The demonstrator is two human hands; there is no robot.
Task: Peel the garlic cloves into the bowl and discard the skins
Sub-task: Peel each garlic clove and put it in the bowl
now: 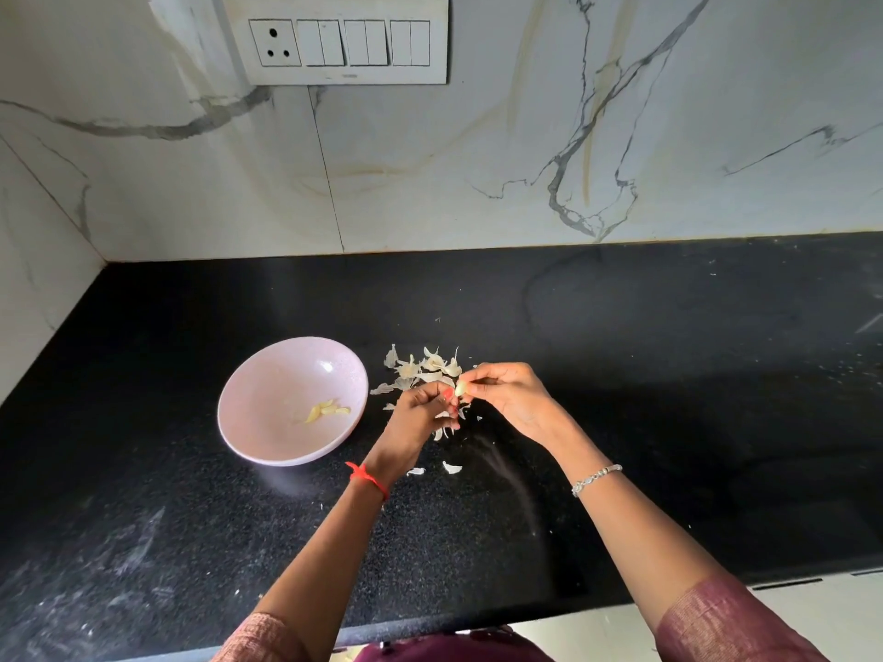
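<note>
A pale garlic clove (461,388) is held above the black counter between both hands. My right hand (509,398) pinches it from the right with thumb and fingertips. My left hand (420,415) pinches at it from the left, fingers curled. A pink bowl (258,422) stands to the left of the hands and holds a few peeled cloves (327,410). A heap of papery garlic skins (423,370) lies on the counter just behind the hands, with loose skin scraps (451,468) under and in front of them.
The black granite counter (669,375) runs from the marble wall to the front edge (478,623) near my body. A white switch panel (337,40) is mounted on the wall above. Light dust streaks mark the counter at the front left.
</note>
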